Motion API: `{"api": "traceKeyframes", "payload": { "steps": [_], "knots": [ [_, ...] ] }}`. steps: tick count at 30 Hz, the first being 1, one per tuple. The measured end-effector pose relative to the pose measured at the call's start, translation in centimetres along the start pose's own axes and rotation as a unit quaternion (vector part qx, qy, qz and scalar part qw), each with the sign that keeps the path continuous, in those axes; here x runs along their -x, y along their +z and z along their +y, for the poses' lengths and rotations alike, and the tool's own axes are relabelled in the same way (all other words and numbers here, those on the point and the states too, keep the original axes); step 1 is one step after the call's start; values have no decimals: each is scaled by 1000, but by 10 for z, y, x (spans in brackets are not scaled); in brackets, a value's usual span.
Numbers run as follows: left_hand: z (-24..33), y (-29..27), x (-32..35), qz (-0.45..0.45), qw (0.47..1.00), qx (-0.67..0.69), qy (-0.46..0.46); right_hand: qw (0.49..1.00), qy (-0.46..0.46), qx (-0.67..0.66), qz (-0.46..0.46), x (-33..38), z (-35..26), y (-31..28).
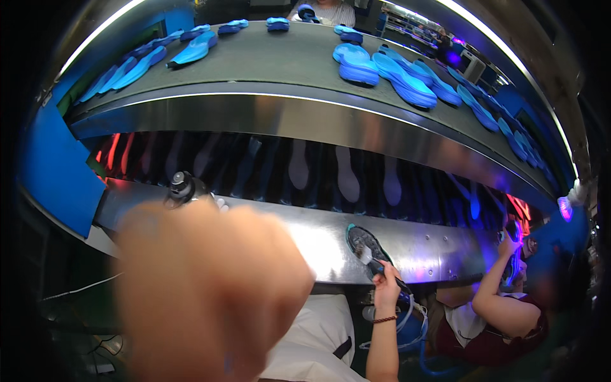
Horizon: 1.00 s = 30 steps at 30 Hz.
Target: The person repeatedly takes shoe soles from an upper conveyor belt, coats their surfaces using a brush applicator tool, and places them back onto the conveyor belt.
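Observation:
My right hand (pixel 386 284) reaches up from the lower edge with a bead bracelet on the wrist. It grips a small brush (pixel 375 261) whose pale bristles touch a dark shoe sole with a teal rim (pixel 361 242). That sole lies against the shiny steel panel (pixel 318 235). My left hand (pixel 203 286) fills the lower left, very near the camera and heavily blurred. Whether it holds anything cannot be made out. A black round knob (pixel 182 187) shows just above it.
Several blue soles (pixel 382 70) ride the grey conveyor belt (pixel 267 57) above. A lower tier holds dim soles (pixel 347 175) under red and violet light. A co-worker (pixel 503 312) at the right holds a sole up. Another person stands at the far end (pixel 321 9).

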<state>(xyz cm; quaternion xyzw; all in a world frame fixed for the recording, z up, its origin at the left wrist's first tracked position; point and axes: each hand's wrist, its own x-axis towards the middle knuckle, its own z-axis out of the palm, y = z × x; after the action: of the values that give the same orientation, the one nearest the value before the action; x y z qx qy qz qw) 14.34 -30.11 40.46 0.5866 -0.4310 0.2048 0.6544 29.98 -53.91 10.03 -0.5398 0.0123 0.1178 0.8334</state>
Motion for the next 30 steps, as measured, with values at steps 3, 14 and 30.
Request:
{"api": "traceKeyframes", "payload": {
  "steps": [3,14,30],
  "knots": [
    [3,6,7,-47,979,196,-9,1000,4,-4,-12,3,6,-2],
    [8,12,4,-79,933,333,-112,999,38,-27,-6,9,4,-6],
    [3,20,37,-65,877,430,-203,997,60,-50,-8,9,11,-15]
  ]
}}
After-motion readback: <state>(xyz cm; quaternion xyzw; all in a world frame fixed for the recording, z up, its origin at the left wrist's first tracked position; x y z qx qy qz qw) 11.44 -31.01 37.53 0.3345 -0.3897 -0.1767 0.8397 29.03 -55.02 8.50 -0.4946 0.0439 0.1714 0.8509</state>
